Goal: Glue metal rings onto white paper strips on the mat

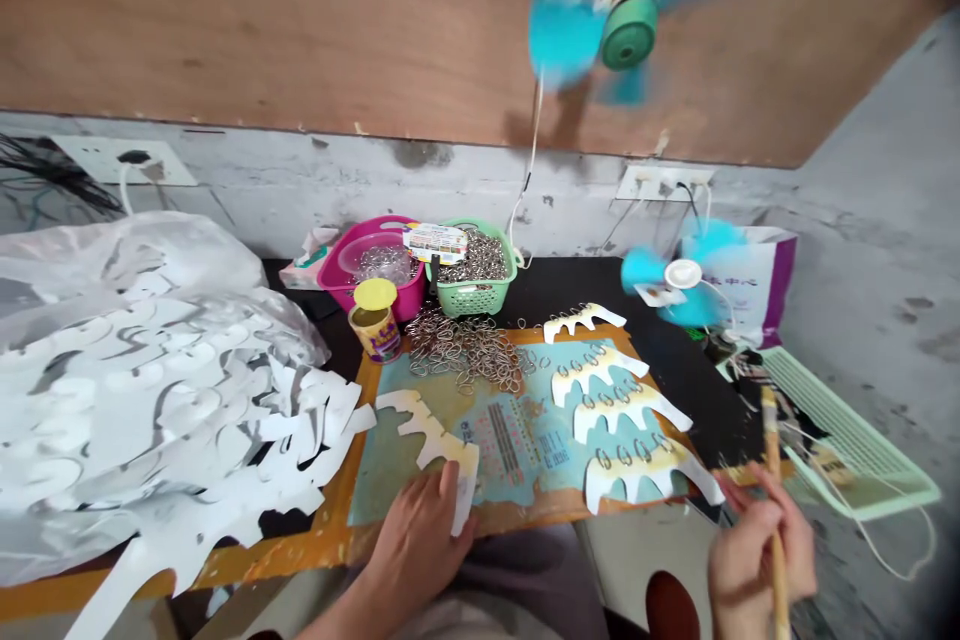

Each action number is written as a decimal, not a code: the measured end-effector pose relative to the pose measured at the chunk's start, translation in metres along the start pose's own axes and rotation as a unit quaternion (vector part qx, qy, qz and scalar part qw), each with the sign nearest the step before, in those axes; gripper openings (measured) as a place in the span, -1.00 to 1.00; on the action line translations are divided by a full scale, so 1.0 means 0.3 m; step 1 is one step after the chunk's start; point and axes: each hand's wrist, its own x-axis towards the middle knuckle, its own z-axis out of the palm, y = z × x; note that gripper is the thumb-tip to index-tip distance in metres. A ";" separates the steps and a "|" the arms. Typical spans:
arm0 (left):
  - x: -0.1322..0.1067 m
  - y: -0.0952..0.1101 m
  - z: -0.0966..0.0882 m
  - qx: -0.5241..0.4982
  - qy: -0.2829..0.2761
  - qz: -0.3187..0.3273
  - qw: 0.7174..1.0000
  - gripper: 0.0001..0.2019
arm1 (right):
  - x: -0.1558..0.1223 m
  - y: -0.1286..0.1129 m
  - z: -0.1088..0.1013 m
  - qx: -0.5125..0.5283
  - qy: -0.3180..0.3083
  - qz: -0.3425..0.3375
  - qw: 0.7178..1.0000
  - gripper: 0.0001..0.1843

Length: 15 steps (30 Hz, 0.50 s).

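My left hand (418, 548) pinches the end of a white scalloped card cut-out (427, 435), which lies on a printed teal board (517, 445) with an orange edge. My right hand (761, 560) grips the wooden handle of a paintbrush (772, 480) upright, off the board's right corner. Three more white cut-outs (619, 420) lie at the board's right, with metal rings set along them. Another cut-out (581, 322) sits at the far edge. A loose heap of metal rings (465, 350) covers the board's far side.
White cut-outs and a plastic sheet (150, 400) pile up at the left. Behind stand a pink tub (375, 270), a green basket of rings (472, 270) and a yellow-lidded can (373, 320). A teal fan (679, 280) stands at the right, beside a green plastic rack (847, 430).
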 end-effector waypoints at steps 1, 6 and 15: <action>-0.001 0.007 0.000 0.007 0.004 -0.006 1.000 -0.62 | 0.003 0.019 0.011 -0.012 0.027 -0.007 1.000 -0.43; -0.004 0.032 -0.009 0.015 -0.009 -0.013 1.000 -0.80 | 0.049 0.184 -0.008 -0.198 -0.062 -0.057 0.977 -0.55; 0.160 0.203 -0.029 -0.039 0.008 0.015 0.999 -0.83 | 0.095 0.314 -0.058 -0.226 -0.134 -0.029 0.964 -0.57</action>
